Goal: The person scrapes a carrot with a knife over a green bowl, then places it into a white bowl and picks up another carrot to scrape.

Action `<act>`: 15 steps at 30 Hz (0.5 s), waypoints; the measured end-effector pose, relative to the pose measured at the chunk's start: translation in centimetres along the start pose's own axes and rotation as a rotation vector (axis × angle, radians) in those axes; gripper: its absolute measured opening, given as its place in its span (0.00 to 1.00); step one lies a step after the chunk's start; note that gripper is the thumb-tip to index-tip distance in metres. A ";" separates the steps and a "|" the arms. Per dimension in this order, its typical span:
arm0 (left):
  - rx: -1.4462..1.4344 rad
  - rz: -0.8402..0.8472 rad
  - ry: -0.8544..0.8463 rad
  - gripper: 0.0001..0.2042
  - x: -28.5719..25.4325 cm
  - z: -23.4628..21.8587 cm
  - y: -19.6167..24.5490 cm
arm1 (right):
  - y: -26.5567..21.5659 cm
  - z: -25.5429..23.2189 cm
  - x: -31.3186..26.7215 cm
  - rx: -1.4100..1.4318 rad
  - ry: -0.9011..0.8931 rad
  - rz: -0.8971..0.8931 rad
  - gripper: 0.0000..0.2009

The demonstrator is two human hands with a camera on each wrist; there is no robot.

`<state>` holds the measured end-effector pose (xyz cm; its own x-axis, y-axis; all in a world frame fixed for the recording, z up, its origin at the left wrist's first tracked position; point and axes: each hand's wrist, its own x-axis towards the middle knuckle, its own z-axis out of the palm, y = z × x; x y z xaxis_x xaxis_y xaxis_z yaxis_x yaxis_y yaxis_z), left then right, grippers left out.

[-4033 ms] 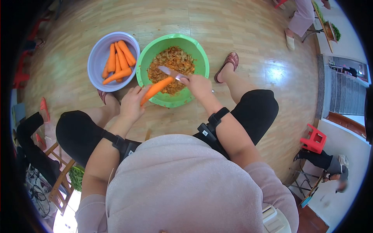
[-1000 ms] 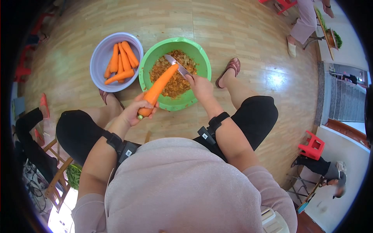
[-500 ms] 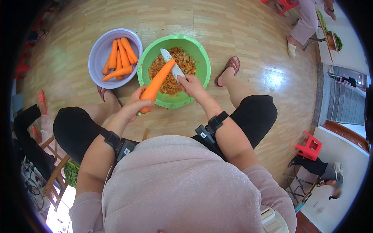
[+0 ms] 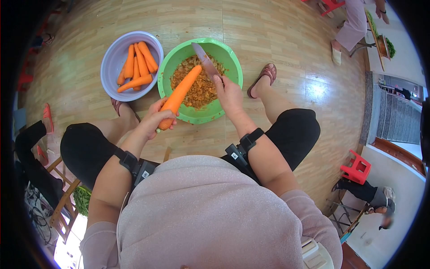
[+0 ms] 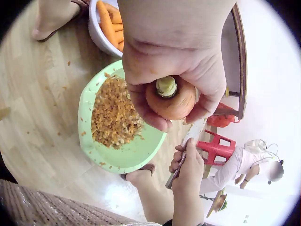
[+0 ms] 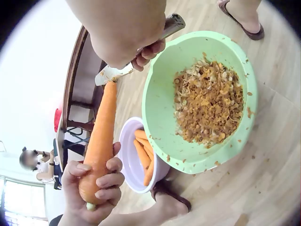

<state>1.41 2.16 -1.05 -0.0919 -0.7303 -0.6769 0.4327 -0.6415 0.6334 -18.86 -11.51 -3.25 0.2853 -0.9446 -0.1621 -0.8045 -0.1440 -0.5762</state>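
Flanking the green basin (image 4: 233, 67), a purple bowl (image 4: 112, 58) holds peeled carrots (image 4: 136, 67).

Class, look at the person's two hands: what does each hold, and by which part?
The left hand grips a carrot by its thick stem end. The right hand grips a knife by its handle.

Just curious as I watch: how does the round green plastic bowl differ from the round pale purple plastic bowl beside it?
The round green plastic bowl holds a heap of orange-brown peelings; the round pale purple plastic bowl holds whole carrots. The green bowl looks somewhat larger than the purple one. The green bowl lies under the held carrot and knife; the purple bowl sits off to the side. Both stand on the wooden floor.
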 end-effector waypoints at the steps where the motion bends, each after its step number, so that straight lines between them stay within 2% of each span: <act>1: -0.009 0.002 0.000 0.24 0.0 -0.1 -0.1 | 0.0 -0.1 0.0 0.000 0.000 0.000 0.19; 7: -0.050 -0.008 -0.006 0.21 0.2 0.0 0.0 | -0.9 -0.6 -0.4 0.010 -0.124 -0.157 0.21; 10: -0.165 -0.049 -0.052 0.21 0.0 -0.4 0.0 | 0.5 0.3 -0.2 -0.020 -0.046 -0.142 0.22; 12: -0.184 -0.048 -0.078 0.22 0.0 -0.8 -0.3 | 1.7 0.4 0.5 -0.201 -0.123 0.002 0.22; 15: -0.213 -0.047 -0.093 0.23 0.2 -1.1 -0.1 | 1.6 0.1 0.5 -0.168 -0.065 0.019 0.22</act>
<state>2.36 2.29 -1.64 -0.1946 -0.7260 -0.6596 0.6044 -0.6184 0.5023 -19.99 -12.14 -4.32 0.2980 -0.9274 -0.2260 -0.8840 -0.1789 -0.4318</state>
